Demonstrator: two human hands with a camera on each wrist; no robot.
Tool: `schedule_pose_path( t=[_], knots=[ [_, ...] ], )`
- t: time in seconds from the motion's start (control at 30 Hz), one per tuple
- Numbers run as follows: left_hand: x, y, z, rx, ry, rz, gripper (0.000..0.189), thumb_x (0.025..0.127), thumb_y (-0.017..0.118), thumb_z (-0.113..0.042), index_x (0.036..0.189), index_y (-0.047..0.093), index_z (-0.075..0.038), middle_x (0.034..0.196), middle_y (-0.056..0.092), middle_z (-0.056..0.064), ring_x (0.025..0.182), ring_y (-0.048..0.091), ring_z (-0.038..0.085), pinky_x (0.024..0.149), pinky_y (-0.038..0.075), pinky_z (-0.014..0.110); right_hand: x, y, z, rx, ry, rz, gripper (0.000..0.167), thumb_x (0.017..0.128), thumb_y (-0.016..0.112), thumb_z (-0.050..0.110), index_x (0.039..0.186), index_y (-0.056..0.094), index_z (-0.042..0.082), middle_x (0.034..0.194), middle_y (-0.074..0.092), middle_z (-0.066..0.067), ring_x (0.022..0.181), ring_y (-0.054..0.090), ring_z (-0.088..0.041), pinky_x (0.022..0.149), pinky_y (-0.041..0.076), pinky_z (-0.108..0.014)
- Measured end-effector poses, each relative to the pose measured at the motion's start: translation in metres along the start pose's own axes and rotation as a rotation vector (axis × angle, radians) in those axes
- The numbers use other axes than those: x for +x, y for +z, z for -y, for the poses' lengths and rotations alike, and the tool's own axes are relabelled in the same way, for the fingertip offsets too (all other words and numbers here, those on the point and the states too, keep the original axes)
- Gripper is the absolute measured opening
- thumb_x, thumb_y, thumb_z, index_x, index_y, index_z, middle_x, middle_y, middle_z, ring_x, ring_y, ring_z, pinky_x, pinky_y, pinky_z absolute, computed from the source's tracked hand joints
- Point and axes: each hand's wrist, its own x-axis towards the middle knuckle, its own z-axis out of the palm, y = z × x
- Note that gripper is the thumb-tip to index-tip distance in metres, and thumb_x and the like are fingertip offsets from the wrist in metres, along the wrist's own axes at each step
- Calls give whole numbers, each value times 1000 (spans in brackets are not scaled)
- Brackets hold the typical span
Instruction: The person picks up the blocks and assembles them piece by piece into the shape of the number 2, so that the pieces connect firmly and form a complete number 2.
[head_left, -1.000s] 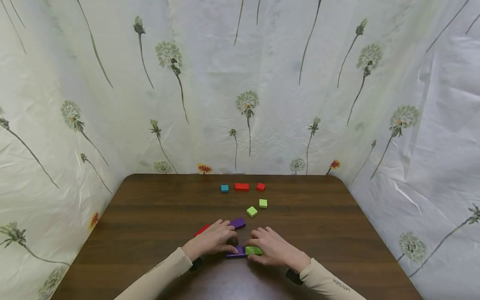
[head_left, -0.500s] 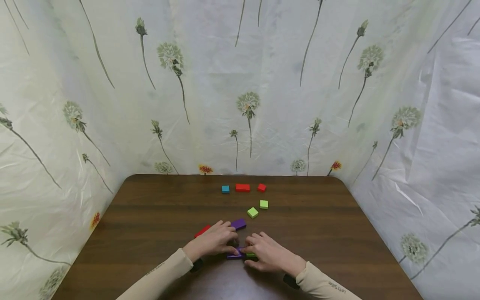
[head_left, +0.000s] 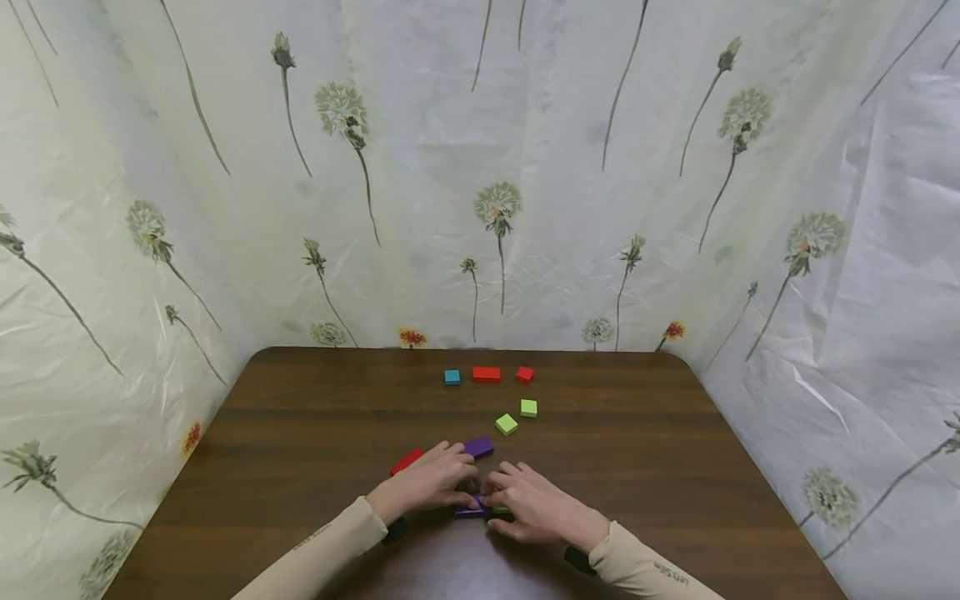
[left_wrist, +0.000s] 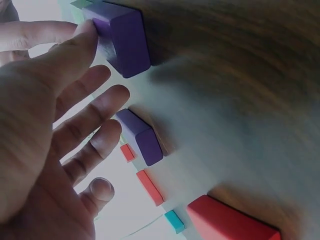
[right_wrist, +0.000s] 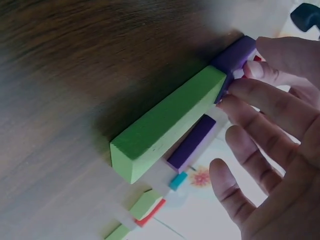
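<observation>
A purple block (left_wrist: 131, 42) and a long green block (right_wrist: 167, 117) lie end to end on the table near the person. My left hand (head_left: 429, 482) touches the purple block with its thumb; its other fingers are loosely spread. From the right, my right hand (head_left: 542, 504) reaches over the green block, with fingertips at the purple block close to the joint. Neither hand is curled round a block. The head view shows only slivers of both blocks under the hands. Another purple block (head_left: 478, 448) lies just beyond the left fingers.
A red block (head_left: 407, 461) lies beside the left hand. Two small light green blocks (head_left: 506, 425) sit ahead. Near the far edge are a blue block (head_left: 452, 377), a long red block (head_left: 486, 375) and a small red block (head_left: 524, 374). A flowered curtain (head_left: 420, 208) surrounds the brown table (head_left: 637, 433).
My right hand has moved a little left, from the green block onto its joint with the purple block, covering more of the green one. The left hand stays nearly still.
</observation>
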Motion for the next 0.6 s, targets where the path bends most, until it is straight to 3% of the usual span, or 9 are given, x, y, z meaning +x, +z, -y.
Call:
schedule_pose_path(
  t=[0.33, 0.6],
  knots=[
    [1, -1, -4, -5, -3, -2, 24, 86, 69, -42, 103, 72, -25, 96, 67, -12, 93, 54, 8, 81, 40, 25, 5, -4, 0, -31, -13, 27, 25, 85, 69, 42, 100, 75, 22, 101, 65, 7, 94, 54, -13, 71, 37, -27],
    [-1, -5, -6, 6, 1, -21, 26, 85, 69, -44, 101, 73, -24, 96, 69, -12, 92, 55, 8, 76, 38, 21, 7, -4, 0, -70, -24, 47, 24, 86, 67, 43, 99, 75, 24, 103, 66, 6, 94, 55, -14, 71, 39, -29]
  ],
)
